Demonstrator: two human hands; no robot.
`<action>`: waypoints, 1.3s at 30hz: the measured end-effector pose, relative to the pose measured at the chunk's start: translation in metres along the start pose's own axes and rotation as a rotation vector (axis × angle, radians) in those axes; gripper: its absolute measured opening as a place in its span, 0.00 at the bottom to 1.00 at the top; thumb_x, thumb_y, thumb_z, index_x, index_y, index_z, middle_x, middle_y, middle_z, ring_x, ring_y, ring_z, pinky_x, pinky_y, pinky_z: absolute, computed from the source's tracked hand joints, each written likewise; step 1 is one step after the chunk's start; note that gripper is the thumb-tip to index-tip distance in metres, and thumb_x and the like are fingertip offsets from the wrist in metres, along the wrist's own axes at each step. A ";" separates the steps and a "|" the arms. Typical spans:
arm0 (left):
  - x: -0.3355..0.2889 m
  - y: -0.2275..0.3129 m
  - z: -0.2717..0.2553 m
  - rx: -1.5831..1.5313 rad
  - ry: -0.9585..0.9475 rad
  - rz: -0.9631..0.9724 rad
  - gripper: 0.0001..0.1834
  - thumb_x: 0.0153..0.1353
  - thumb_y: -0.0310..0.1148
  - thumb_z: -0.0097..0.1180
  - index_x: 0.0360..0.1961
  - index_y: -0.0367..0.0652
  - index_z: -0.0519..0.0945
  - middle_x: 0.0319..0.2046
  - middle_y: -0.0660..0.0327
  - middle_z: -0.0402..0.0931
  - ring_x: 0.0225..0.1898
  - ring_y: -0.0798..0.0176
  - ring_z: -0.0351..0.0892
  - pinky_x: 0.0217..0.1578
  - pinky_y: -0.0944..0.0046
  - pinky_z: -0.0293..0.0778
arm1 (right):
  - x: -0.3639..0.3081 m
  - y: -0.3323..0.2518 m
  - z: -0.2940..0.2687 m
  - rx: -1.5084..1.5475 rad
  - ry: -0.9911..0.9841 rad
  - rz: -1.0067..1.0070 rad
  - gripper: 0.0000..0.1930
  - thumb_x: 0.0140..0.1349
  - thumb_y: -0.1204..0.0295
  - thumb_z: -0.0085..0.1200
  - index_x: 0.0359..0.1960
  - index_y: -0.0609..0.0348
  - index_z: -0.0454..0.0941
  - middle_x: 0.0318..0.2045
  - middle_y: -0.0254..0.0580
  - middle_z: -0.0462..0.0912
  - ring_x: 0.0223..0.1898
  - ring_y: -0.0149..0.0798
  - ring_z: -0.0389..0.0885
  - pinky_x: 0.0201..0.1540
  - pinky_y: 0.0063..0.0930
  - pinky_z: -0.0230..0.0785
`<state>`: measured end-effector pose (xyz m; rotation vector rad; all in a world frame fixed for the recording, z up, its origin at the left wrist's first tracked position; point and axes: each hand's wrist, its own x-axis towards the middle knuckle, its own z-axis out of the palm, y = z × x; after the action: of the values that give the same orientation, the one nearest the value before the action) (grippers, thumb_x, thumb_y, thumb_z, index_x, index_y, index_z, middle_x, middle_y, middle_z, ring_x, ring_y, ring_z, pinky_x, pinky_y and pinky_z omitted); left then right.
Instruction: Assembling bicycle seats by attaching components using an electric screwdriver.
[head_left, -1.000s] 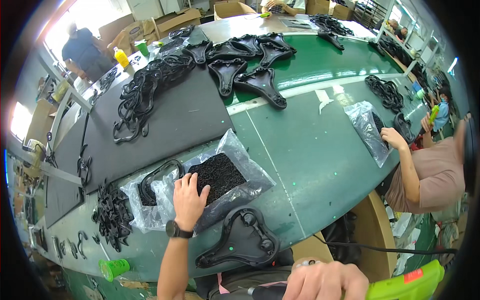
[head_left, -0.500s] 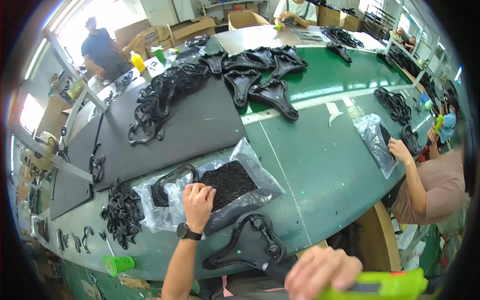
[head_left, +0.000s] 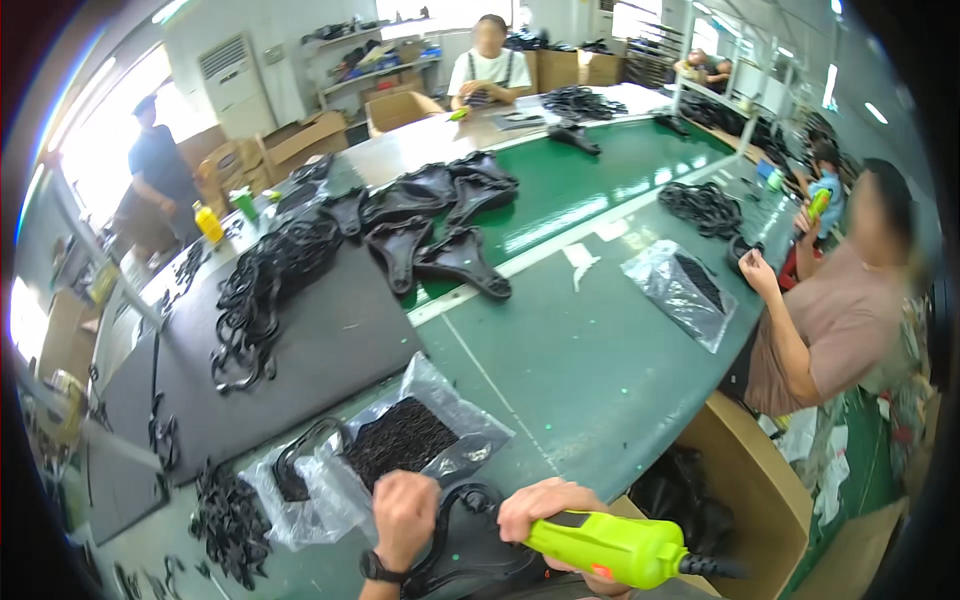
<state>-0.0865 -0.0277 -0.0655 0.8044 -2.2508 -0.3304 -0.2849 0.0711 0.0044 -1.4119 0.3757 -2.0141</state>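
Note:
My right hand (head_left: 550, 505) is wrapped round a lime-green electric screwdriver (head_left: 615, 545), whose black cord leaves its right end. The working end is hidden by my hand, on the side toward a black saddle-shaped shell (head_left: 465, 550) at the table's near edge. Over this shell's left part is my left hand (head_left: 405, 510), a dark watch on its wrist. Its fingers are curled together, and anything pinched in them is too small to make out. Just beyond lies an open clear plastic bag (head_left: 485, 430) of small black pieces (head_left: 400, 440), perhaps screws.
A black ring-shaped strip (head_left: 295, 465) lies on the bag, with a heap of black clips (head_left: 230, 525) to its left. More saddle-shaped shells (head_left: 460, 260) and tangled black strips (head_left: 275, 270) lie farther off. A co-worker (head_left: 830, 330) sits at right, beside an open carton (head_left: 750, 480).
My left hand has left the small black pieces in the bag and come back over the near shell. The screwdriver has swung up and toward the shell. The view has turned upward and right.

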 end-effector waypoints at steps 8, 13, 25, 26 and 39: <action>0.002 0.055 0.028 -0.142 0.011 0.171 0.03 0.48 0.25 0.58 0.26 0.40 0.80 0.29 0.61 0.81 0.37 0.57 0.79 0.40 0.59 0.72 | -0.018 -0.016 -0.010 -0.175 -0.008 0.274 0.22 0.54 0.70 0.61 0.52 0.59 0.73 0.36 0.42 0.83 0.38 0.39 0.83 0.44 0.30 0.71; -0.004 0.067 0.016 -0.166 -0.053 0.122 0.08 0.54 0.23 0.54 0.36 0.39 0.80 0.36 0.55 0.79 0.43 0.50 0.78 0.47 0.52 0.72 | -0.018 -0.027 -0.005 -0.235 0.017 0.308 0.27 0.56 0.68 0.60 0.57 0.62 0.69 0.37 0.48 0.78 0.42 0.46 0.77 0.48 0.37 0.68; 0.012 0.048 -0.002 0.021 -0.096 0.108 0.26 0.60 0.37 0.58 0.57 0.35 0.72 0.51 0.47 0.75 0.54 0.43 0.73 0.55 0.49 0.69 | -0.023 -0.003 -0.006 0.411 0.238 0.227 0.43 0.49 0.49 0.68 0.62 0.64 0.65 0.36 0.49 0.78 0.41 0.44 0.75 0.48 0.36 0.67; 0.020 0.040 0.006 0.097 0.036 -0.014 0.15 0.50 0.26 0.56 0.41 0.35 0.78 0.40 0.51 0.78 0.48 0.45 0.74 0.51 0.50 0.68 | -0.016 -0.008 -0.001 0.291 0.239 0.253 0.36 0.56 0.54 0.60 0.62 0.64 0.64 0.34 0.43 0.76 0.36 0.35 0.74 0.41 0.29 0.66; 0.009 -0.070 0.016 0.284 -0.003 -0.202 0.06 0.56 0.29 0.58 0.33 0.39 0.82 0.34 0.56 0.75 0.42 0.50 0.71 0.48 0.52 0.66 | -0.026 -0.007 0.001 0.406 0.371 0.341 0.45 0.50 0.43 0.65 0.59 0.69 0.65 0.34 0.45 0.78 0.33 0.36 0.77 0.35 0.28 0.68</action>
<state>-0.0712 -0.0877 -0.1032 1.1841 -2.2532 -0.1045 -0.2811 0.0928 -0.0104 -0.6773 0.3155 -1.9222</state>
